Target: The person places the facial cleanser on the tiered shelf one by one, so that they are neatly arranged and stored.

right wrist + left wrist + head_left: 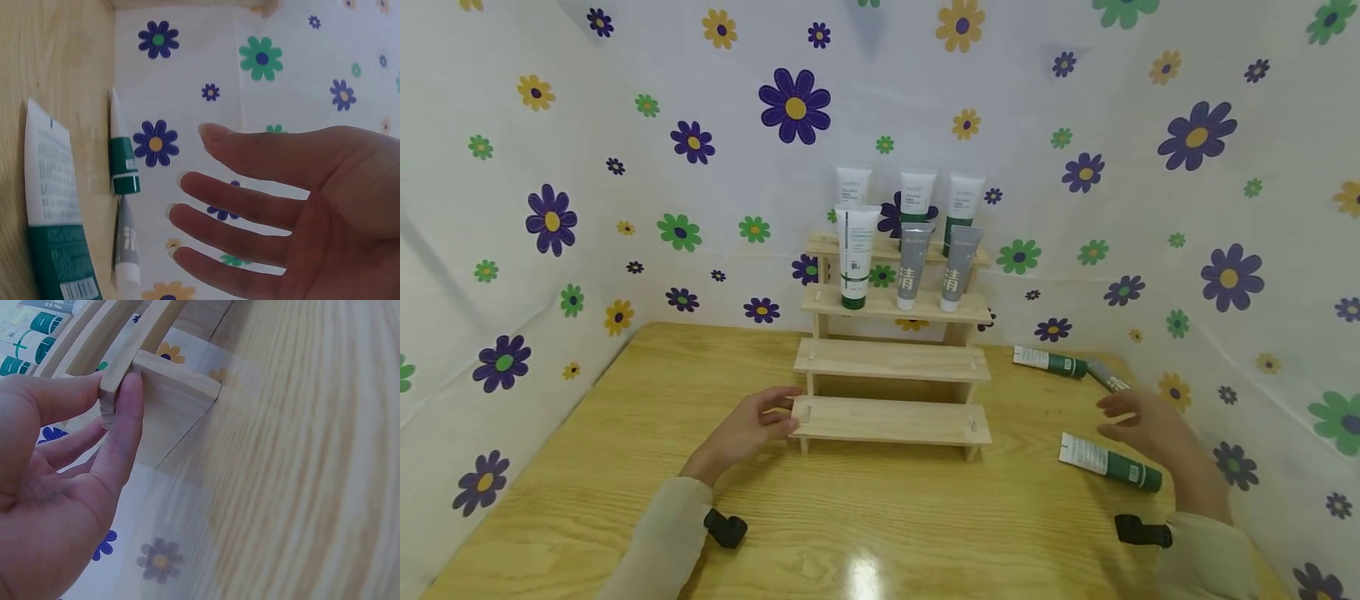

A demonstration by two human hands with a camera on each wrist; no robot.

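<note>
My left hand (747, 432) pinches the left end of the lowest shelf on a wooden tiered stand (891, 419); the left wrist view has thumb and finger on either side of that board. My right hand (1150, 429) hovers over the table's right side, its fingers spread and holding nothing in the right wrist view. Below it lies a white-and-green tube (1111, 462). Farther back are another white-and-green tube (1049, 362) and a grey tube (1107, 377), partly hidden by the hand. On the stand's second tier from the top, a white tube (855, 258) stands beside two grey tubes (914, 267).
Three white-and-green tubes (917, 196) stand on the top tier, partly hidden by the row in front. The two lower tiers hold no tubes. Flower-patterned cloth (722, 208) surrounds the wooden table (850, 533) at the back and sides.
</note>
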